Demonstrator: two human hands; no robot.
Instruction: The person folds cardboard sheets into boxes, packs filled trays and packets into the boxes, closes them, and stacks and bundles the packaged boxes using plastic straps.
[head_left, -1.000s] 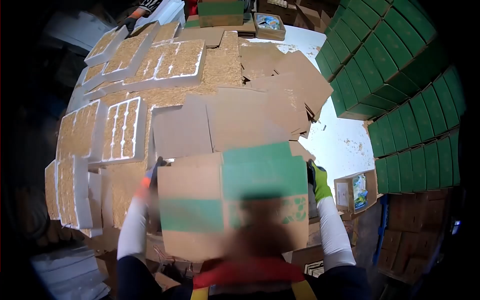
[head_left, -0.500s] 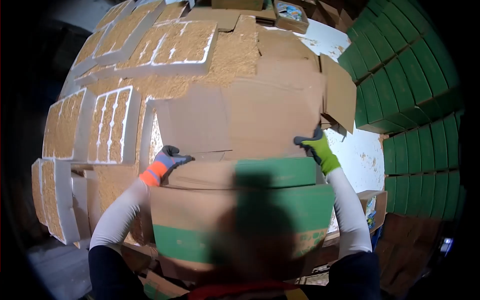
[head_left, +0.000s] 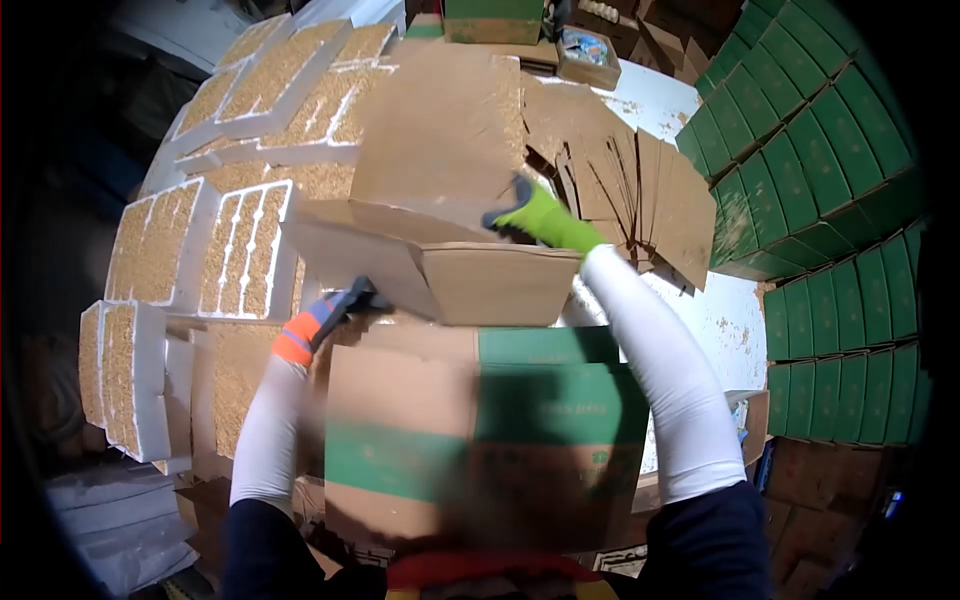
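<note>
A brown cardboard carton [head_left: 500, 285] stands partly opened out in front of me, its tall back panel [head_left: 440, 120] leaning away over the table. My right hand [head_left: 535, 215], in a green glove with dark fingertips, reaches over the front wall, thumb and fingers spread. Beside the lower edge of the left panel is my left hand [head_left: 350, 300], in an orange, blue and dark glove, fingers extended; whether it touches the panel is unclear. Nearer to me is a brown and green printed carton [head_left: 400, 400], with my shadow across it.
White foam trays [head_left: 245, 250] filled with tan crumbly material cover the left side. Flattened cardboard [head_left: 670, 195] lies at right on the white table [head_left: 725, 315]. Green boxes [head_left: 800, 210] are stacked along the right. A small open box [head_left: 588, 58] stands at the back.
The flat brown cardboard has risen into standing walls with its back panel tilted away. My right hand has moved forward and left over it; my left hand has shifted slightly right.
</note>
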